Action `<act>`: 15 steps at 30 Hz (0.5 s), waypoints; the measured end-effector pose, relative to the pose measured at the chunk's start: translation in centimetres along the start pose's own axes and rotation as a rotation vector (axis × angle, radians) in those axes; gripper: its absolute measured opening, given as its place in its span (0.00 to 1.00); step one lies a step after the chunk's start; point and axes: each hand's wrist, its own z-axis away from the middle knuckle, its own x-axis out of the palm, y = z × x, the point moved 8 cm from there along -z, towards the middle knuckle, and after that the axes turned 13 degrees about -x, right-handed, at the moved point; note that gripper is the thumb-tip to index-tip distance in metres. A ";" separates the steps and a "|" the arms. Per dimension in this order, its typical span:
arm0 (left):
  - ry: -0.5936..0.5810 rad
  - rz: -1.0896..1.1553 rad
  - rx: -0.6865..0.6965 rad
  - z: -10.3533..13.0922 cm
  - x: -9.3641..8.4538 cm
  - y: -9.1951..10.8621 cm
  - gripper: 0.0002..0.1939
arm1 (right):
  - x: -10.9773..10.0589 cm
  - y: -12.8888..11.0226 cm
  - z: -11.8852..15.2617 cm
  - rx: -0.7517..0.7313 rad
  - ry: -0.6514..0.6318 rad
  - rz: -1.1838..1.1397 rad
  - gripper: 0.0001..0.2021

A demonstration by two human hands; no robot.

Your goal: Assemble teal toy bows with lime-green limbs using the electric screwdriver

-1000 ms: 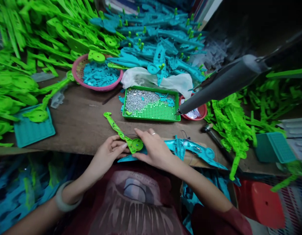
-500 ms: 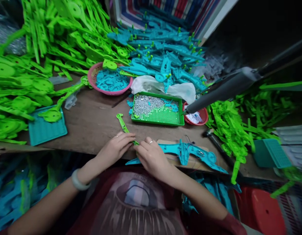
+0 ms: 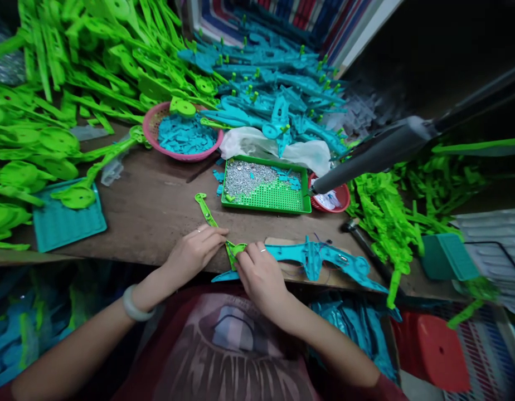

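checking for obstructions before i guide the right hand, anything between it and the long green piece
Nothing visible: the right hand is at the disc end of the long green piece. The left hand covers its middle.

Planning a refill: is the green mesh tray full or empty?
Partly full: silvery pieces cover the left of the tray, bare mesh shows front right.

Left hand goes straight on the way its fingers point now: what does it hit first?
Beyond the green part at its fingers, the left hand likely meets the green tray's near wall; height unclear, so it might pass above.
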 end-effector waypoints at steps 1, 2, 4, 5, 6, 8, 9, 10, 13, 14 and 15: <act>-0.004 -0.007 0.000 0.0 0.0 0.0 0.06 | -0.1 0.0 -0.2 0.000 0.022 0.001 0.06; -0.010 -0.010 -0.002 0.0 0.0 0.0 0.06 | -0.1 0.0 -0.3 0.000 0.046 -0.011 0.07; -0.031 -0.013 -0.004 0.0 0.0 -0.1 0.07 | -0.3 -0.1 -0.4 -0.007 0.086 -0.052 0.08; -0.047 -0.016 0.003 0.0 0.1 0.0 0.07 | -0.5 -0.1 -0.4 -0.011 0.104 -0.065 0.09; -0.063 -0.020 0.017 0.0 0.2 0.0 0.07 | -0.6 -0.1 -0.4 -0.013 0.120 -0.072 0.09; -0.093 -0.035 0.043 0.1 0.3 0.2 0.08 | -0.9 -0.1 -0.5 -0.020 0.134 -0.064 0.09; -0.105 -0.045 0.053 0.2 0.3 0.3 0.08 | -1.1 -0.2 -0.5 -0.029 0.135 -0.052 0.09; -0.112 -0.055 0.060 0.2 0.3 0.3 0.08 | -1.1 -0.3 -0.5 -0.046 0.132 -0.044 0.09; -0.117 -0.105 0.087 0.4 0.4 0.7 0.10 | -0.6 -0.8 -0.4 -0.127 0.095 -0.028 0.09; -0.113 -0.133 0.096 0.5 0.4 0.8 0.10 | -0.4 -0.8 -0.2 -0.142 0.079 -0.028 0.09; -0.109 -0.163 0.101 0.6 0.4 0.9 0.11 | 0.0 -0.7 0.0 -0.147 0.061 -0.032 0.09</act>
